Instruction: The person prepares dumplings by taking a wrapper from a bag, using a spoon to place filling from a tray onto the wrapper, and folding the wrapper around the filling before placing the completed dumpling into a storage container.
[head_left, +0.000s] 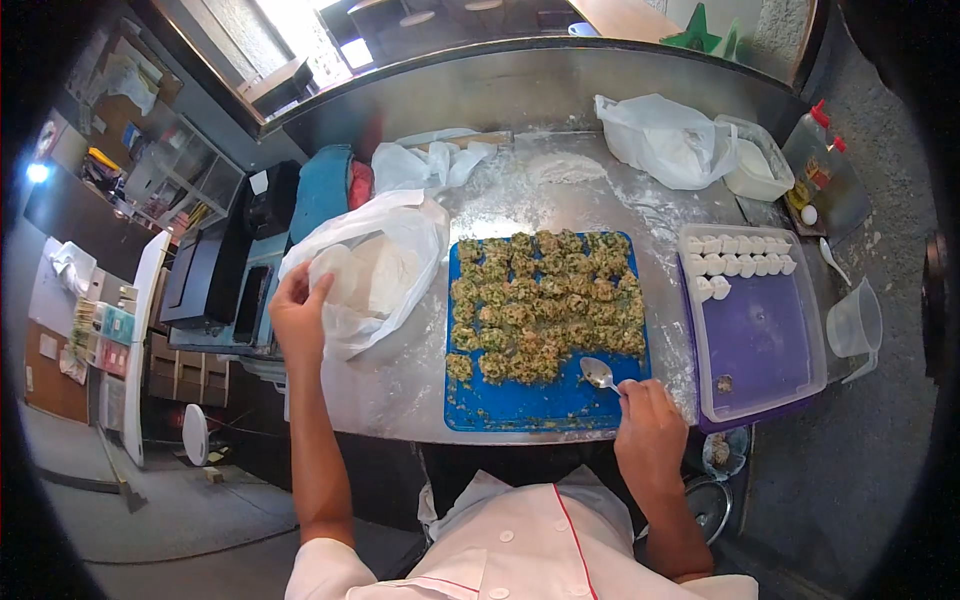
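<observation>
My left hand (298, 300) pinches the edge of a thin round dough wrapper (334, 271) at the opening of a white plastic bag (360, 334) that holds more pale wrappers. In my right hand (654, 420) is a spoon (596, 371) with a little filling in its bowl, over the front right of a blue tray (517, 409). Rows of chopped meat-and-greens filling portions (547, 296) cover most of that tray. To its right, a clear plastic container (810, 397) holds white folded dumplings (742, 255) in rows at its far end and a small bit of filling near its front.
Flour (566, 169) lies on the metal table. Behind are a white plastic bag (667, 150), a white tub (757, 169) and red-capped bottles (814, 131). A plastic measuring jug (855, 322) and a white spoon (834, 261) lie at the right; black equipment (206, 277) stands left.
</observation>
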